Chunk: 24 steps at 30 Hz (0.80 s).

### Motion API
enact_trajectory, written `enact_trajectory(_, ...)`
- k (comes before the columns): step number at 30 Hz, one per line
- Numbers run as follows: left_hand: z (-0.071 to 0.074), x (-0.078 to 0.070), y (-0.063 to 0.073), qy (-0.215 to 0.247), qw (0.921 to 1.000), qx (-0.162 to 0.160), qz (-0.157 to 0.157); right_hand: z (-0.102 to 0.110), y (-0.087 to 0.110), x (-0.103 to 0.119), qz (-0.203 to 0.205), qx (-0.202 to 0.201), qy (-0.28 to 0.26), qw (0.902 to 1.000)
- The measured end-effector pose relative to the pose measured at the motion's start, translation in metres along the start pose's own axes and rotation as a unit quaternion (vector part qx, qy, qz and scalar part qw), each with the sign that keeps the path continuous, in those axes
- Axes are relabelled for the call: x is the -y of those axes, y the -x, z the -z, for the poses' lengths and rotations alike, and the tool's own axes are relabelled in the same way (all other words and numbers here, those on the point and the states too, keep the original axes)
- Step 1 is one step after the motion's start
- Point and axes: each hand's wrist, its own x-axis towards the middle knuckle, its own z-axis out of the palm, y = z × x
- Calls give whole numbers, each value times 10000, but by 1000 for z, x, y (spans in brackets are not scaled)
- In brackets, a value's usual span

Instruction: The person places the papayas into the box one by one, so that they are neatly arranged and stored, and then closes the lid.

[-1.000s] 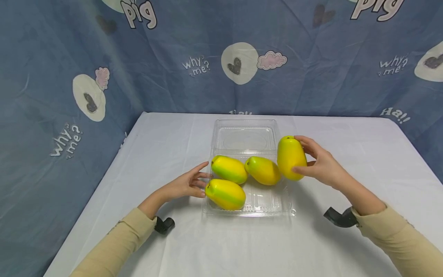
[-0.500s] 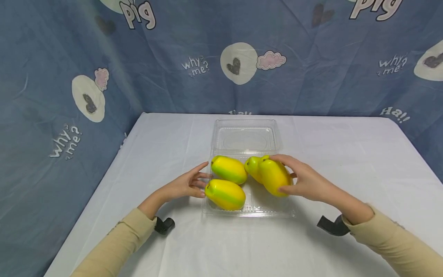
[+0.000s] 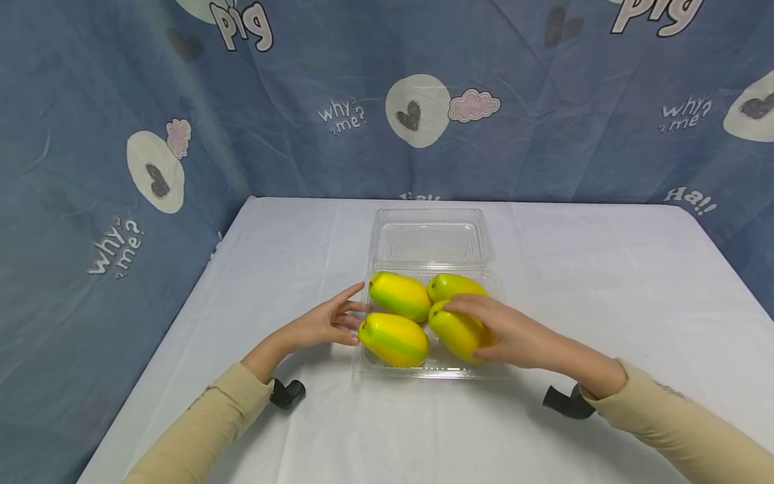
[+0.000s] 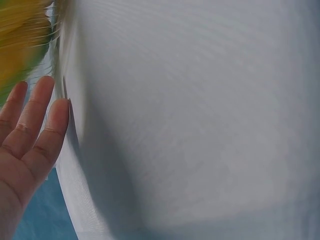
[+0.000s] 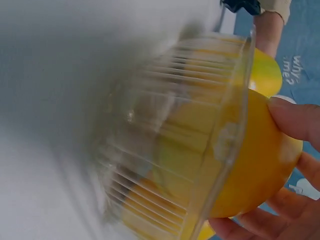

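My right hand [image 3: 514, 334] grips a yellow-green papaya [image 3: 458, 332] at the front right of a clear plastic clamshell box [image 3: 468, 371]. In the right wrist view, thumb and fingers wrap the papaya [image 5: 260, 160] as it sits partly behind the clear box wall [image 5: 200, 100]. Three more papayas are in the box: one at back left [image 3: 399, 296], one at front left [image 3: 394, 340] and one at back right [image 3: 453, 285], partly hidden by my right hand. Fingers spread, my left hand [image 3: 323, 323] rests at the box's left edge, beside the front-left papaya.
The box's lid [image 3: 429, 238] lies folded back, away from me, on the white tablecloth [image 3: 605, 282]. A blue printed curtain [image 3: 514, 154] hangs behind the table and along its left side. Black straps [image 3: 568, 403] stick out at both sleeve cuffs.
My right hand has carried its papaya left and toward me, from above the box's right edge down to the front-right spot. My left hand has stayed in place.
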Motion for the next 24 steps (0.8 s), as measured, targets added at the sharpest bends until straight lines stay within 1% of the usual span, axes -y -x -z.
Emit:
enact_trajectory(5,0,1,0,-1,10000,15,-35,-7,0,-2,224,90,197,9995)
enact_trajectory(9,1,2,0,-16,10000,13,-30,-12,0,-3,364,81,285,9989)
enact_trajectory(16,0,2,0,-60,10000,-6,-17,-18,2,-6,313,47,485,9983)
enact_trajectory(20,0,1,0,-90,10000,-34,-5,-19,3,-7,292,62,453,9985)
enact_trajectory(24,0,1,0,-65,10000,-7,-52,-18,3,-10,378,66,361,9986)
